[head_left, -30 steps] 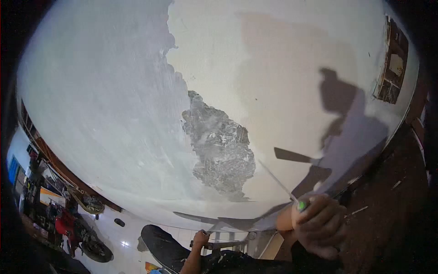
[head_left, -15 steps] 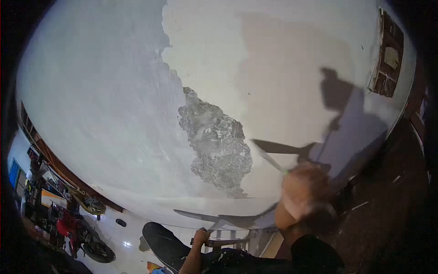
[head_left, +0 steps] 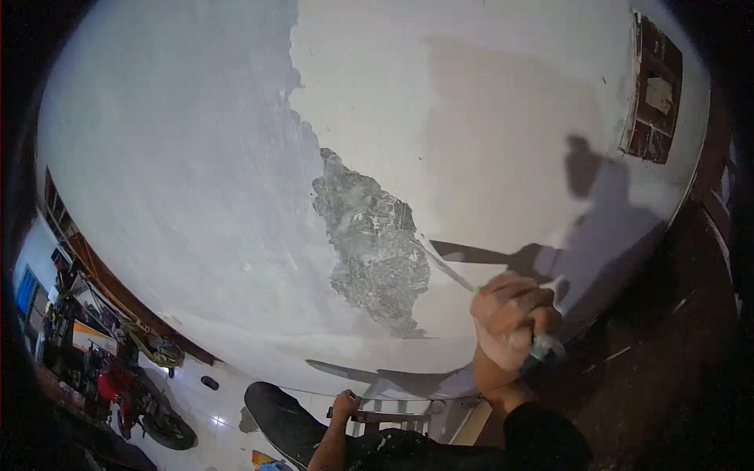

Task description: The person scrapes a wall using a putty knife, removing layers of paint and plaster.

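My right hand (head_left: 514,318) is closed round the handle of a scraper (head_left: 448,268), whose thin blade reaches up and left to the wall. The blade's tip touches or nearly touches the right edge of a rough grey patch (head_left: 373,243), where the pale paint (head_left: 361,94) is gone. Low in the view, my left hand (head_left: 345,403) is closed on the end of a wooden bar (head_left: 377,416), beside my dark-clad leg.
A recessed brown opening (head_left: 658,90) is in the wall at the upper right. At the lower left stand a red motorcycle (head_left: 116,388) and clutter on a tiled floor (head_left: 208,408). My shadow falls across the wall's right side.
The scraper and my right hand have moved slightly up and left, with the blade now at the grey patch's edge. The view has shifted a little. My left hand remains on the bar.
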The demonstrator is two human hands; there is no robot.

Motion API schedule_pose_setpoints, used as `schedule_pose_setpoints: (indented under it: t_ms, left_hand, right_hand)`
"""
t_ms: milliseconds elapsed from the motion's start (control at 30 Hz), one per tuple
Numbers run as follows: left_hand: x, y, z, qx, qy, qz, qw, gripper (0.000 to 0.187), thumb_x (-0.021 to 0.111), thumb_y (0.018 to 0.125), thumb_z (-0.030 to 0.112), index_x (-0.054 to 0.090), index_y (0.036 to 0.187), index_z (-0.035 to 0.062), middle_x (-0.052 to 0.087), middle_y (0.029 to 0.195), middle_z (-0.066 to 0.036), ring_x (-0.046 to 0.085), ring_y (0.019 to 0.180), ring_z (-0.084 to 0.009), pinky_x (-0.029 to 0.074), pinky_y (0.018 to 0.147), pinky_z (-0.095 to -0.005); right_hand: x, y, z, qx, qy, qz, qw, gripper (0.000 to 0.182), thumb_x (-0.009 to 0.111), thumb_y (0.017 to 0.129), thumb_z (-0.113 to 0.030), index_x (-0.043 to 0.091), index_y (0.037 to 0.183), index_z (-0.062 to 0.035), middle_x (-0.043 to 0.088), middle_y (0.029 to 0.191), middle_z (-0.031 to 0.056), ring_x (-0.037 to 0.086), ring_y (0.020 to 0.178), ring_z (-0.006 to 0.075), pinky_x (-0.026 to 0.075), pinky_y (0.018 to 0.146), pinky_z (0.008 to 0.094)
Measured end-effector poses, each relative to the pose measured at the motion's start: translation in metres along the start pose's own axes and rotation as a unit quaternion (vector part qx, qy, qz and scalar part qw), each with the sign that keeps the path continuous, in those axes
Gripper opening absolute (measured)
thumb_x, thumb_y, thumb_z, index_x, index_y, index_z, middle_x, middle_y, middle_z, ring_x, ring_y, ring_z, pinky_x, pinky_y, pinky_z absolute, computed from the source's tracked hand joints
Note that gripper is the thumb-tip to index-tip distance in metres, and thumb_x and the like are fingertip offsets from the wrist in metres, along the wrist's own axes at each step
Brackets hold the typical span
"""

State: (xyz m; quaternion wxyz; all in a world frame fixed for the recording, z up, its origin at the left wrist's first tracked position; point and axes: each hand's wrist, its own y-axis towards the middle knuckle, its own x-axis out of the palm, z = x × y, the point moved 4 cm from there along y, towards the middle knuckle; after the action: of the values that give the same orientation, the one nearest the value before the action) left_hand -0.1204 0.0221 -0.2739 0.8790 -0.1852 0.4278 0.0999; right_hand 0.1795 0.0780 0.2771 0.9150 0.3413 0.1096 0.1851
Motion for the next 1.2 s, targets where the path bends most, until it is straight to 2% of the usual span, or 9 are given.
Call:
schedule_pose_setpoints:
  t_ms: [200,333,567,733,867,1033,1100,1167,1200]
  left_hand:
    - [0.009,0.001,-0.011,0.003,0.011,0.017,1.000,0.026,0.060,0.071,0.025,0.064,0.082,0.0016,0.063,0.082,-0.023,0.062,0.080,-0.0391,0.050,0.073,-0.0454]
    - [-0.005,-0.015,0.007,0.005,0.014,0.015,1.000,0.026,0.061,0.072,0.026,0.064,0.083,0.0025,0.064,0.082,-0.023,0.063,0.081,-0.0376,0.050,0.073,-0.0446]
    - [-0.013,-0.016,0.016,-0.040,0.013,0.011,0.999,0.027,0.060,0.074,0.028,0.063,0.084,0.0032,0.064,0.082,-0.022,0.062,0.080,-0.0381,0.050,0.074,-0.0448]
    - [-0.004,-0.017,0.007,-0.038,-0.010,0.022,0.999,0.029,0.059,0.074,0.028,0.062,0.087,0.0024,0.063,0.086,-0.022,0.061,0.083,-0.0390,0.049,0.074,-0.0459]
    - [-0.009,-0.015,0.007,-0.043,0.001,0.017,0.999,0.029,0.059,0.074,0.028,0.062,0.089,0.0036,0.064,0.088,-0.021,0.060,0.086,-0.0389,0.048,0.076,-0.0465]
    - [-0.013,-0.017,0.015,-0.096,-0.002,0.040,0.995,0.027,0.060,0.073,0.028,0.063,0.083,0.0036,0.064,0.081,-0.021,0.062,0.079,-0.0386,0.049,0.073,-0.0461]
    - [-0.011,-0.017,0.014,-0.060,-0.020,0.041,0.997,0.028,0.059,0.073,0.028,0.063,0.084,0.0032,0.064,0.081,-0.021,0.062,0.080,-0.0383,0.049,0.074,-0.0452]
    - [-0.015,-0.017,0.011,-0.041,-0.024,0.048,0.998,0.028,0.059,0.074,0.028,0.062,0.084,0.0026,0.064,0.081,-0.021,0.062,0.081,-0.0379,0.049,0.074,-0.0447]
    - [-0.016,-0.016,0.012,-0.041,-0.023,0.055,0.997,0.028,0.059,0.074,0.028,0.062,0.085,0.0023,0.064,0.082,-0.021,0.062,0.081,-0.0377,0.049,0.073,-0.0447]
  right_hand:
    - [0.021,-0.013,0.000,0.109,-0.243,-0.034,0.963,0.022,0.050,0.084,-0.022,0.050,0.067,-0.0079,0.052,0.061,0.0069,0.053,0.057,0.0187,0.043,0.050,0.0327]
    - [0.041,0.019,-0.048,0.060,-0.649,-0.166,0.740,0.022,0.050,0.084,-0.023,0.050,0.068,-0.0072,0.052,0.061,0.0074,0.053,0.057,0.0196,0.043,0.050,0.0333]
    - [0.034,-0.003,-0.002,0.128,-0.692,-0.195,0.683,0.024,0.050,0.084,-0.025,0.051,0.071,-0.0061,0.051,0.061,0.0081,0.053,0.058,0.0212,0.043,0.050,0.0345]
    - [0.030,0.035,-0.050,0.049,-0.813,-0.221,0.536,0.025,0.050,0.085,-0.027,0.052,0.072,-0.0053,0.051,0.062,0.0087,0.053,0.059,0.0223,0.043,0.050,0.0353]
    - [0.025,0.010,-0.032,0.103,-0.727,-0.196,0.650,0.026,0.050,0.085,-0.028,0.053,0.074,-0.0046,0.051,0.062,0.0091,0.053,0.059,0.0232,0.043,0.049,0.0360]
    - [0.031,0.013,-0.028,0.133,-0.658,-0.220,0.708,0.028,0.050,0.085,-0.030,0.054,0.075,-0.0038,0.050,0.062,0.0096,0.054,0.060,0.0243,0.043,0.049,0.0368]
    - [0.035,0.037,-0.058,0.114,-0.657,-0.243,0.705,0.029,0.050,0.085,-0.030,0.054,0.076,-0.0035,0.050,0.062,0.0098,0.054,0.060,0.0248,0.043,0.049,0.0371]
    - [0.031,0.046,-0.074,0.159,-0.759,-0.233,0.587,0.023,0.051,0.082,-0.025,0.055,0.074,-0.0041,0.053,0.064,0.0102,0.055,0.060,0.0250,0.044,0.049,0.0364]
    - [0.025,0.035,-0.057,0.141,-0.617,-0.145,0.761,0.017,0.051,0.079,-0.020,0.055,0.071,-0.0054,0.053,0.062,0.0094,0.054,0.057,0.0240,0.044,0.047,0.0351]
